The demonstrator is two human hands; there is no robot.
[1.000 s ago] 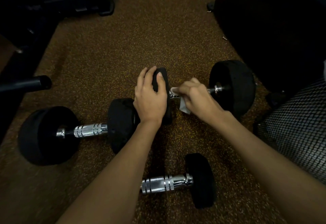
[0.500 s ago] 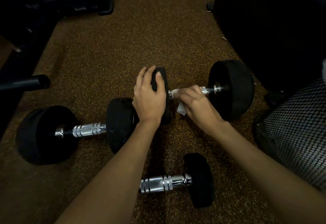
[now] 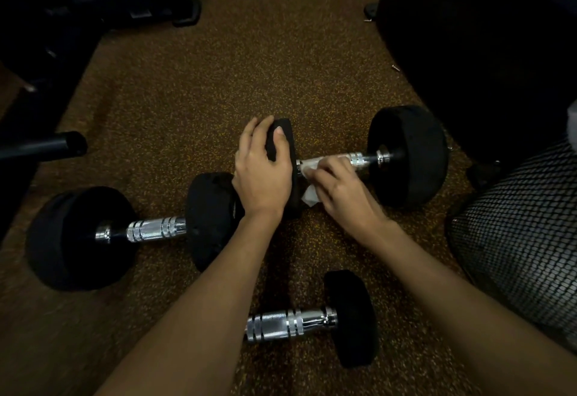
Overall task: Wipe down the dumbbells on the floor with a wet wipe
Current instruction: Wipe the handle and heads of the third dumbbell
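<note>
Head view shows the job partway: at frame centre the right hand (image 3: pixel 340 189) curls its fingers round the wet wipe (image 3: pixel 310 198), pressing it on the chrome handle of the upper-right dumbbell (image 3: pixel 409 155), while the left hand (image 3: pixel 263 174) cups that dumbbell's near weight, steadying it. Whether the left dumbbell (image 3: pixel 153 231) and the lower-centre dumbbell (image 3: pixel 290 324) are already wiped cannot be told.

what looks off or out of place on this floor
Nothing spilled or broken; the dumbbells lie intact on the floor. The one oddity: a small metal bit lies loose beside the dark equipment at the upper right, and another farther back by its base. Too small to tell if they are screws.
</note>
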